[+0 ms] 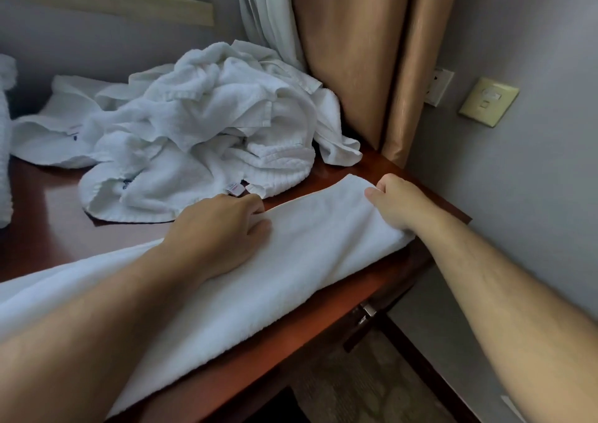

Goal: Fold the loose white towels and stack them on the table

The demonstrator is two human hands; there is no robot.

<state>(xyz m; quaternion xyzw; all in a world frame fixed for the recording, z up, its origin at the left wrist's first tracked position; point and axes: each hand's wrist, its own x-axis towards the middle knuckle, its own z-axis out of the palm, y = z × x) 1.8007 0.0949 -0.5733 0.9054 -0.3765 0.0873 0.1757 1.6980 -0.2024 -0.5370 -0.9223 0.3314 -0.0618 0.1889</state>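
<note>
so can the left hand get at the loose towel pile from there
Probably yes: the pile lies just beyond the left hand with nothing between, though that hand grips the long towel.

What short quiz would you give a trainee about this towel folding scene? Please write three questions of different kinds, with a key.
1. Multiple choice: where does the pile of loose towels lie? A) beyond the long towel, towards the wall; B) on the floor; C) on top of the long towel.
2. True or false: the left hand and the right hand both grip the long towel.
3. Fill in: a tan ____ hangs in the corner behind the table.
Key: 1 A; 2 true; 3 curtain.
</note>
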